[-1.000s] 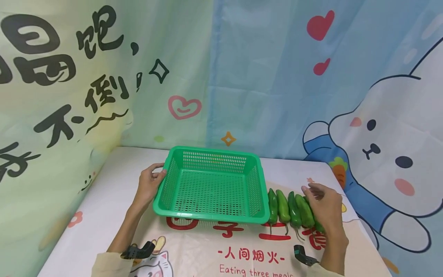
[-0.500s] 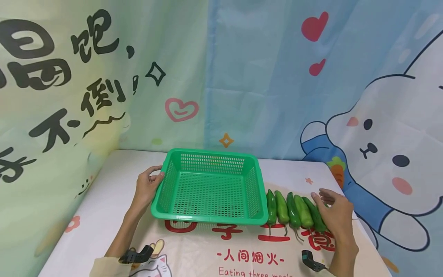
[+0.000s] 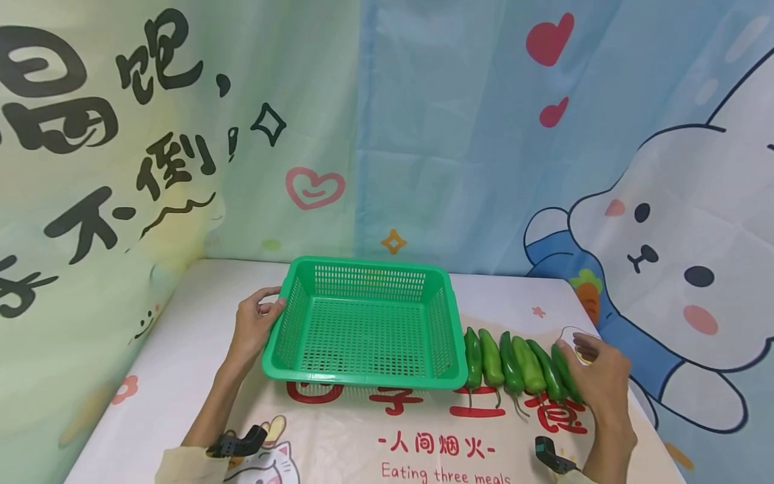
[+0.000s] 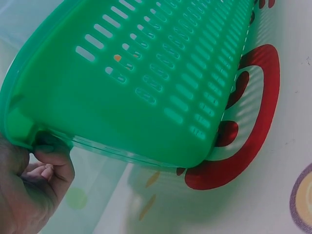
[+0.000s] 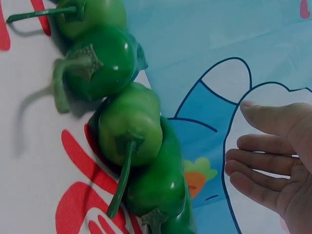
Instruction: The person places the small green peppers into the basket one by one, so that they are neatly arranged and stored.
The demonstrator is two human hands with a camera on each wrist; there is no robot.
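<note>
A green plastic basket (image 3: 365,339) with slotted walls stands on the table, with nothing in it. At its left end my left hand (image 3: 254,327) grips the rim; in the left wrist view the thumb and fingers of that left hand (image 4: 36,180) close at the rim's corner. Several green chili peppers (image 3: 531,366) lie side by side in a row to the right of the basket, stems toward me. My right hand (image 3: 605,376) is beside the rightmost pepper (image 3: 565,370) and partly covers it. In the right wrist view the right hand's fingers (image 5: 258,161) are extended, apart from the peppers.
The table (image 3: 199,296) wears a printed cloth with red characters and a cartoon cat (image 3: 269,467). Behind it hangs a curtain (image 3: 435,134) with hearts, writing and a large white rabbit (image 3: 683,269). A black camera strap (image 3: 238,444) is on the left wrist.
My right hand has moved right along the row, uncovering more of the peppers at that end. The left hand keeps its hold on the basket. The head view has shifted slightly.
</note>
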